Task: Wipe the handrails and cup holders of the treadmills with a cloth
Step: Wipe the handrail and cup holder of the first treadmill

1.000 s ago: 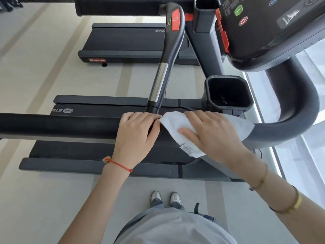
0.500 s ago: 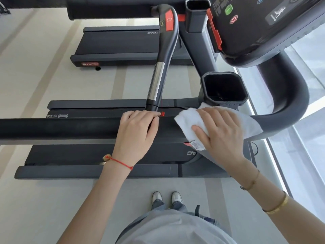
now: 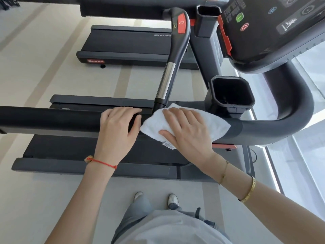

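A thick black handrail (image 3: pixel 52 120) runs across the view and bends into a grey curve (image 3: pixel 292 118) at the right. My left hand (image 3: pixel 117 131) lies over the rail with its fingers curled over the far side. Just to its right, my right hand (image 3: pixel 186 131) presses a white cloth (image 3: pixel 218 125) flat on the rail with straight fingers. The cloth's edge nearly touches my left thumb. A black cup holder (image 3: pixel 211 88) stands just behind the cloth, and a second cup holder (image 3: pixel 209 7) is further back.
An upright grip bar (image 3: pixel 167 80) with a silver section and a red pad rises from the rail between my hands. The console (image 3: pixel 272 32) hangs at the upper right. Another treadmill (image 3: pixel 126 41) stands beyond. A window (image 3: pixel 313 155) runs along the right.
My right hand slid the cloth right along the rail towards the cup holder, then back left next to my left hand. My left hand stayed in place on the rail.
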Demonstrator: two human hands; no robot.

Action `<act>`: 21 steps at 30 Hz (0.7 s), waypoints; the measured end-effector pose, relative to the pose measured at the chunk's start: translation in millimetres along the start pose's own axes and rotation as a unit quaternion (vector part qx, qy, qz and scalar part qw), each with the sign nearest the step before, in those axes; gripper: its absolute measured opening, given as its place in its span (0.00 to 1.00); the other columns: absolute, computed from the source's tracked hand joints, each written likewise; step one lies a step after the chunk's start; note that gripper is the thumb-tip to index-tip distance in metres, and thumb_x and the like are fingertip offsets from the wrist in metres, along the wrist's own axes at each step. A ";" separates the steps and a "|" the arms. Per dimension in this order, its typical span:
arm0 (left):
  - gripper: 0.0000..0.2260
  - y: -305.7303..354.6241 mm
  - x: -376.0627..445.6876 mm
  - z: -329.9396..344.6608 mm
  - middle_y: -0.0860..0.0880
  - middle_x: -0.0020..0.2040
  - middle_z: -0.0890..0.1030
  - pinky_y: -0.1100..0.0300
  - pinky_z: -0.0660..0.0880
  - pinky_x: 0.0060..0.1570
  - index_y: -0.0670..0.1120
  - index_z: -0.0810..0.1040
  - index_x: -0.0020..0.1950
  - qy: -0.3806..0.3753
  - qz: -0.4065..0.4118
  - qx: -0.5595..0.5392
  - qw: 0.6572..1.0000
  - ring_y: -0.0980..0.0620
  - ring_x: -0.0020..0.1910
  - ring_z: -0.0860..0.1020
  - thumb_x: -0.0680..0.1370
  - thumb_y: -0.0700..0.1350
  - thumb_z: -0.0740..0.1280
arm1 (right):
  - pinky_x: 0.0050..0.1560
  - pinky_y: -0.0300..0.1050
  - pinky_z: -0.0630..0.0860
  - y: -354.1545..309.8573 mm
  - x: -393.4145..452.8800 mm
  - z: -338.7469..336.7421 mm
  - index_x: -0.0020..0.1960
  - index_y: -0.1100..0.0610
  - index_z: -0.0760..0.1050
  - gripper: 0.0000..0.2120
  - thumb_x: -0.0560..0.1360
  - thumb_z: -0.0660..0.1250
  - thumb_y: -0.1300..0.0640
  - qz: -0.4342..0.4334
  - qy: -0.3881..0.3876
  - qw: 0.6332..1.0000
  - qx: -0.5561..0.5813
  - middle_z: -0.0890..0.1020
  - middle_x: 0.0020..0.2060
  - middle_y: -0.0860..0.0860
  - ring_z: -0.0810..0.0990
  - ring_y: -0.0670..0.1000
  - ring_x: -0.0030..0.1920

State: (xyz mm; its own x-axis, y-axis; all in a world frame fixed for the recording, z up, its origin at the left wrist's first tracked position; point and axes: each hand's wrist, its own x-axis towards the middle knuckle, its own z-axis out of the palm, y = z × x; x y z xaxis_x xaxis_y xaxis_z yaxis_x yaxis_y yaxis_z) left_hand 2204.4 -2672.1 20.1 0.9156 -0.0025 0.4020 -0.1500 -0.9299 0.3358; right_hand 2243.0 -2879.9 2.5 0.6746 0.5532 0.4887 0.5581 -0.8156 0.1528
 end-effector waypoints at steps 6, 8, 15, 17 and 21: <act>0.12 -49.2 -1.4 -19.5 0.51 0.53 0.84 0.51 0.66 0.63 0.45 0.82 0.57 -0.001 -0.006 0.001 1.000 0.49 0.55 0.80 0.80 0.47 0.61 | 0.50 0.50 0.74 -44.5 29.2 10.7 0.63 0.58 0.75 0.24 0.83 0.52 0.41 -0.009 0.019 1.000 -0.004 0.79 0.52 0.53 0.77 0.55 0.47; 0.12 -70.6 -2.2 -28.2 0.52 0.53 0.84 0.51 0.66 0.63 0.46 0.82 0.57 -0.003 -0.001 -0.001 1.000 0.50 0.55 0.80 0.81 0.47 0.61 | 0.49 0.50 0.75 -63.8 40.3 12.7 0.62 0.58 0.76 0.24 0.83 0.52 0.41 -0.005 0.021 1.000 -0.003 0.80 0.51 0.53 0.78 0.55 0.46; 0.13 -142.1 -8.2 -53.0 0.54 0.53 0.83 0.53 0.65 0.65 0.48 0.81 0.57 0.004 0.028 -0.001 1.000 0.53 0.54 0.80 0.82 0.50 0.59 | 0.47 0.50 0.75 -119.8 74.4 22.4 0.58 0.58 0.78 0.23 0.83 0.53 0.42 0.023 0.024 0.999 0.005 0.81 0.47 0.52 0.79 0.55 0.45; 0.13 -155.2 -9.2 -58.4 0.54 0.53 0.83 0.52 0.65 0.65 0.48 0.81 0.57 0.010 0.033 0.008 0.999 0.53 0.54 0.80 0.82 0.50 0.59 | 0.44 0.51 0.75 -137.9 87.2 25.3 0.54 0.57 0.79 0.22 0.83 0.53 0.43 0.046 0.037 0.998 0.020 0.81 0.43 0.51 0.79 0.55 0.41; 0.11 -178.8 -12.1 -67.0 0.54 0.53 0.83 0.51 0.65 0.66 0.47 0.80 0.56 0.018 0.037 0.008 0.999 0.52 0.54 0.80 0.82 0.48 0.59 | 0.33 0.47 0.68 -170.2 119.5 24.1 0.37 0.55 0.73 0.20 0.81 0.55 0.46 0.119 0.036 0.992 0.026 0.71 0.26 0.50 0.70 0.53 0.28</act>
State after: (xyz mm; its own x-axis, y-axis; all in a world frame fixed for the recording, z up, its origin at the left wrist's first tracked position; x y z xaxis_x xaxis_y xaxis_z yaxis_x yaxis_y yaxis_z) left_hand 2195.2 -2481.2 12.2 0.8880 -0.0582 0.4562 -0.2104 -0.9334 0.2905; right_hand 2240.2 -2670.9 14.2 0.7551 0.3301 0.5665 0.4118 -0.9111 -0.0180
